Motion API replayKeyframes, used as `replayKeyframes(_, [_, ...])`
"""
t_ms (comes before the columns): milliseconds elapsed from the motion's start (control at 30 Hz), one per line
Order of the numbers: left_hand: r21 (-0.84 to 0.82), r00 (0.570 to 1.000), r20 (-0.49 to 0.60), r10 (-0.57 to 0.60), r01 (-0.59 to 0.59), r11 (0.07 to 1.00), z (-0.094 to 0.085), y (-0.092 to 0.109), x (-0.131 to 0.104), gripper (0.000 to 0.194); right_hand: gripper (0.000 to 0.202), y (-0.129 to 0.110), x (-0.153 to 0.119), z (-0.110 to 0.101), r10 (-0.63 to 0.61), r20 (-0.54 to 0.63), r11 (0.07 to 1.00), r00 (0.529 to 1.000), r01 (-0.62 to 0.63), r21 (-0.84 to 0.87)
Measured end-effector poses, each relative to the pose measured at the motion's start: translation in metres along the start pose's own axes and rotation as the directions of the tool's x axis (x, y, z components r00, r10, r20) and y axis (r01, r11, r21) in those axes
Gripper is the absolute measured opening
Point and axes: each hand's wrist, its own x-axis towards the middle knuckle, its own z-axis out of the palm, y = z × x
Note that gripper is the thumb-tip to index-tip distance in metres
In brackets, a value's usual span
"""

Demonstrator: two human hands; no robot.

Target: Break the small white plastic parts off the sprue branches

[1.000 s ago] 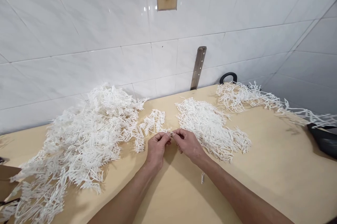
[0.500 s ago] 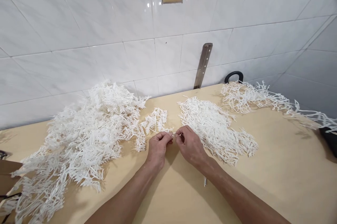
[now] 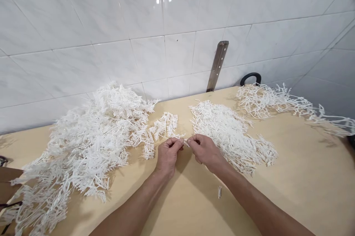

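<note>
My left hand (image 3: 169, 151) and my right hand (image 3: 203, 151) meet over the middle of the table, fingertips pinched close together. Between them is a small white branched strand (image 3: 186, 141), gripped from both sides; most of it is hidden by the fingers. Just beyond my left hand lies a small clump of white branched pieces (image 3: 165, 125). To the left spreads a large tangled heap of white branched pieces (image 3: 97, 136). Beside my right hand rests a flatter pile of short, thin white sticks (image 3: 230, 132). A tiny bundle of white sticks (image 3: 219, 191) lies near my right forearm.
Looser white branching strands (image 3: 266, 99) stretch along the back right of the table (image 3: 299, 169). A black curved handle (image 3: 251, 77) rises behind them. A metal strip (image 3: 217, 66) leans on the tiled wall (image 3: 111, 21). A brown box (image 3: 9, 186) stands at the left edge.
My right hand has shifted slightly right, with its fingers turned a little. The view has tilted down somewhat. The tiny stick bundle near my right forearm shows more fully.
</note>
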Motion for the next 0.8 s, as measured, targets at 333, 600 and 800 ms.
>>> replayKeyframes(333, [0.043, 0.999, 0.007, 0.052, -0.052, 0.998, 0.001, 0.001, -0.001, 0.03, 0.017, 0.007, 0.003, 0.001, -0.116, -0.067, 0.987, 0.991, 0.108, -0.118])
replayKeyframes(600, [0.0, 0.998, 0.006, 0.056, -0.056, 0.998, -0.001, -0.001, -0.001, 0.03, 0.019, 0.012, 0.009, -0.004, -0.321, -0.228, 0.927, 0.919, 0.256, -0.274])
replayKeyframes(800, [-0.079, 1.0, -0.013, 0.026, -0.027, 0.996, -0.004, -0.005, 0.004, 0.032, 0.017, 0.019, 0.012, -0.015, -0.23, -0.305, 0.962, 0.924, 0.169, -0.214])
